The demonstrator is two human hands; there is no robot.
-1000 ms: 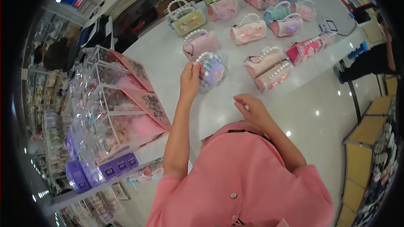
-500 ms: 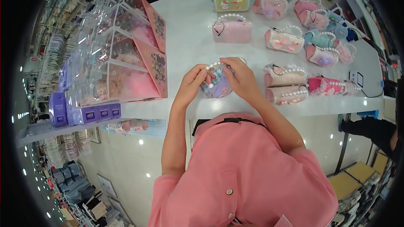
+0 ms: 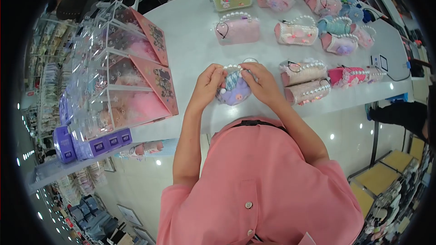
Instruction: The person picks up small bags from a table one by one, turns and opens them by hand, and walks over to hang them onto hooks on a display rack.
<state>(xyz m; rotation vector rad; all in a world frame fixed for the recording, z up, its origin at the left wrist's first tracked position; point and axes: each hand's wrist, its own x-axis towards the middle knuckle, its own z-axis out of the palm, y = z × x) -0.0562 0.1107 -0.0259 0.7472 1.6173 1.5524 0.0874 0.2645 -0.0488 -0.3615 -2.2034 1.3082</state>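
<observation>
Over the near edge of the white counter, a small handbag (image 3: 235, 94) with a purple plush figure and blue-and-white checked fabric is between my hands. Its pearl-bead handle (image 3: 232, 66) arches at the top. My left hand (image 3: 208, 86) pinches the left end of the handle, fingers curled. At the other end, my right hand (image 3: 262, 82) grips the bag with thumb and fingers closed by the beads. A round, clear-looking item (image 3: 250, 60) lies just behind my right fingers, partly hidden. Beyond stands a pink handbag (image 3: 237, 31) with a pearl handle and a black cord loop.
Several pearl-handled bags, such as a cream one (image 3: 296, 34) and a hot-pink one (image 3: 348, 77), stand across the white counter (image 3: 186, 41). Clear display boxes (image 3: 131, 86) with pink contents rise at left above purple boxes (image 3: 106, 142). A dark device with a cable (image 3: 384, 62) lies far right.
The view has shifted slightly. The handbag's plush front now shows more fully, and my fingers have settled at the two ends of the pearl handle.
</observation>
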